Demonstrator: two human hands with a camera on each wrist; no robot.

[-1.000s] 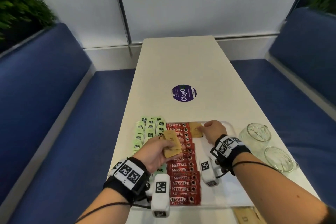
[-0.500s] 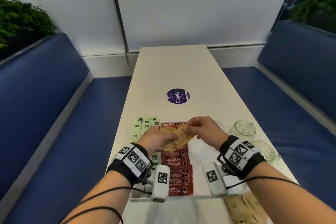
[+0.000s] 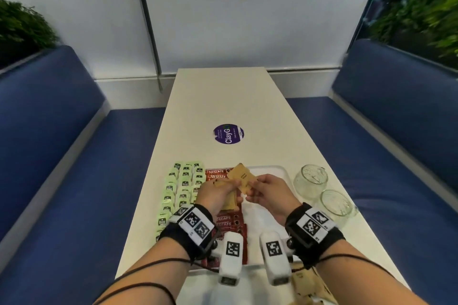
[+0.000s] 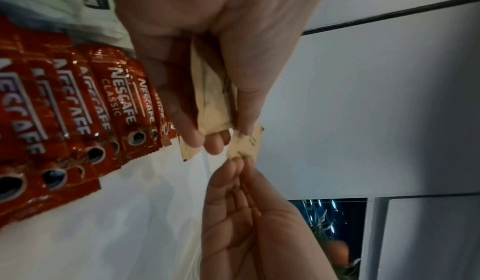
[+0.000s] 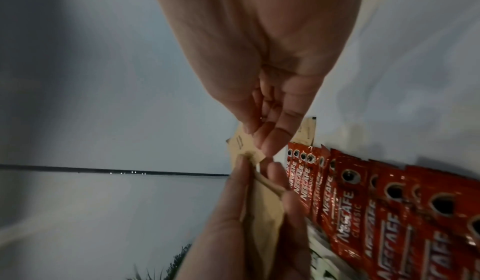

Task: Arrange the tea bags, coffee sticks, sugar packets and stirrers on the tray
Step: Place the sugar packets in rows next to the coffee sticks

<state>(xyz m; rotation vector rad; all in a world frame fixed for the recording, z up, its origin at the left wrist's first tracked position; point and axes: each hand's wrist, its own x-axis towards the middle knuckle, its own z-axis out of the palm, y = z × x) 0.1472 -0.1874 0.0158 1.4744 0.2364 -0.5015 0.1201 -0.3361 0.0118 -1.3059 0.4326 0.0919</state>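
Over the white tray (image 3: 277,168) my left hand (image 3: 231,186) grips a small stack of brown sugar packets (image 4: 213,104). My right hand (image 3: 250,187) pinches the corner of one sugar packet (image 3: 241,177) at the top of that stack, seen close in the right wrist view (image 5: 242,144). Red coffee sticks (image 3: 226,221) lie in an overlapping row down the tray. Green tea bags (image 3: 184,184) lie in rows to their left. One sugar packet (image 5: 307,130) lies flat at the far end of the coffee row. No stirrers show.
Two glass jars (image 3: 311,179) (image 3: 334,202) stand on the white table right of the tray. Loose brown packets (image 3: 309,285) lie near the table's front edge. A purple sticker (image 3: 228,133) is farther up the table. Blue benches (image 3: 74,181) run along both sides.
My right hand left a packet at the tray's far end and came back to the stack in my left hand, where it now pinches another packet. Both hands have risen above the tray.
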